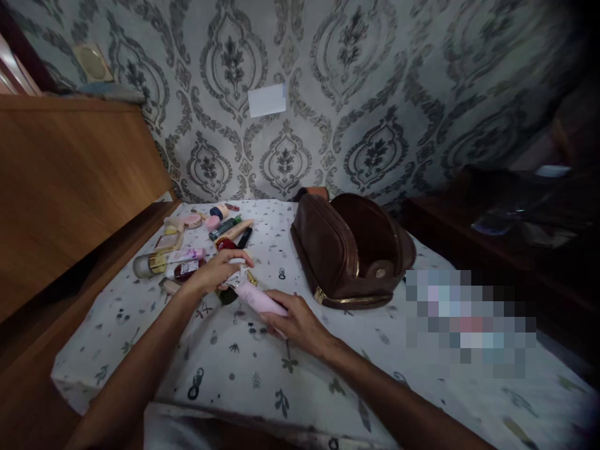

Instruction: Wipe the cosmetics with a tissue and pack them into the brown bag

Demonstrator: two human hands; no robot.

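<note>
White cloth [229, 359] with a plant print spreads across the near part of the scene, beneath the person's forearms. Just beyond its near edge, the right hand [297, 319] is clamped around the lower body of a pink bottle [257, 300], probably to steady it, since the bottle is held tilted above the cloth. At its far left end, the left hand [222, 270] curls its fingers together over the white top, which suggests one hand works the top while the other braces the body.

Beneath the left hand sits a dark green item [227, 295], partly hidden. To the left lie a dark red bottle [190, 270] and a pink-and-white tube [187, 254], apparently spread out within easy reach. Right of the hands, a brown bag [319, 240] stands with its mouth gaping, perhaps for ready access. Farther off on the left are a black tube [244, 237] and a pink round container [212, 222]. Patterned wallpaper [285, 156] closes the far side.
</note>
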